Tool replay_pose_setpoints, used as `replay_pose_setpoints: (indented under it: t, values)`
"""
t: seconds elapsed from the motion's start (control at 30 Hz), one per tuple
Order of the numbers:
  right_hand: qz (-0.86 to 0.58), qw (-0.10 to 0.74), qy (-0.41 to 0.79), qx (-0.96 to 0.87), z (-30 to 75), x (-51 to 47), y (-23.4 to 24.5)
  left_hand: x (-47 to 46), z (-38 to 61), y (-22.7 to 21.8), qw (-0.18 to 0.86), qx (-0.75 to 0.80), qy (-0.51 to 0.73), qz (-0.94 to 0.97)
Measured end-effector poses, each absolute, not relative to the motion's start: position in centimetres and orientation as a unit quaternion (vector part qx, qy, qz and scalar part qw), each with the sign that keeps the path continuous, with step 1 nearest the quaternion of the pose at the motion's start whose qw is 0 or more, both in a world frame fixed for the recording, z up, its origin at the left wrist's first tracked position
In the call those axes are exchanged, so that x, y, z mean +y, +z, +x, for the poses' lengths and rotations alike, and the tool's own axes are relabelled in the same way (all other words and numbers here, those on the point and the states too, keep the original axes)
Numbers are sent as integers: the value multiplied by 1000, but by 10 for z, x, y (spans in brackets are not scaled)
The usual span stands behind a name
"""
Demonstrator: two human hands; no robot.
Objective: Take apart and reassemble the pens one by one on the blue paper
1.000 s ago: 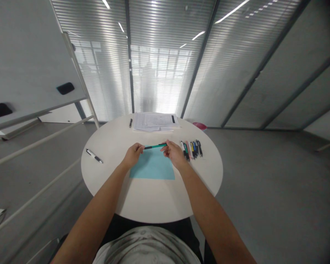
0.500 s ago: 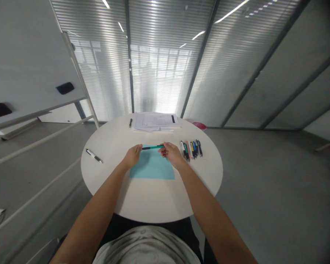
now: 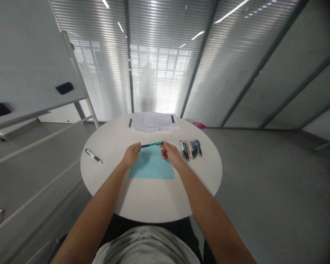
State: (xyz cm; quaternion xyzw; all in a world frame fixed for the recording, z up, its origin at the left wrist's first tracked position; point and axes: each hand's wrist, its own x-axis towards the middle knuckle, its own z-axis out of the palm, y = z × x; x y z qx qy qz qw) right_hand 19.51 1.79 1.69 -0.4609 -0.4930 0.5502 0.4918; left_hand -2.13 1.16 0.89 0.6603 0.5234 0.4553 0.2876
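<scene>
A green pen [image 3: 151, 145] with a dark tip end is held level between both hands above the far edge of a light blue paper sheet [image 3: 152, 167]. My left hand [image 3: 131, 155] pinches its left, dark end. My right hand [image 3: 170, 154] pinches its right end. Both hands hover over the round white table [image 3: 104, 176]. A row of several coloured pens [image 3: 191, 148] lies just to the right of my right hand.
A black-and-white pen [image 3: 94, 156] lies on the table's left side. A stack of printed papers [image 3: 154, 122] and a dark pen [image 3: 130, 123] sit at the far edge. A whiteboard on a stand [image 3: 24, 66] stands to the left. Glass walls with blinds lie beyond.
The two hands have drawn slightly closer together along the green pen, and the pen's right end has tipped up a little. Nothing else on the table moved.
</scene>
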Motion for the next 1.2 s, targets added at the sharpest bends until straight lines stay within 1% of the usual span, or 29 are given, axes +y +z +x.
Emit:
replay_pose_setpoints:
  t: [0.1,0.33,0.53,0.67,0.8,1.0,1.2]
  values:
    - [-460,510,529,-498,196,18,18,11,-21,10,276,522,443,674]
    - [-440,541,539,-473,197,17,21,11,-21,7,280,506,445,684]
    - [-442,538,545,-467,198,20,17,11,-20,6,302,500,451,675]
    - [-437,546,570,-431,201,23,15,7,-19,12,295,501,437,686]
    - [-445,550,545,-450,202,23,16,4,-18,16,279,499,441,691]
    - [-458,537,538,-461,198,21,19,7,-18,14,318,511,466,648]
    - [-455,524,547,-467,198,21,18,8,-19,13,336,520,457,638]
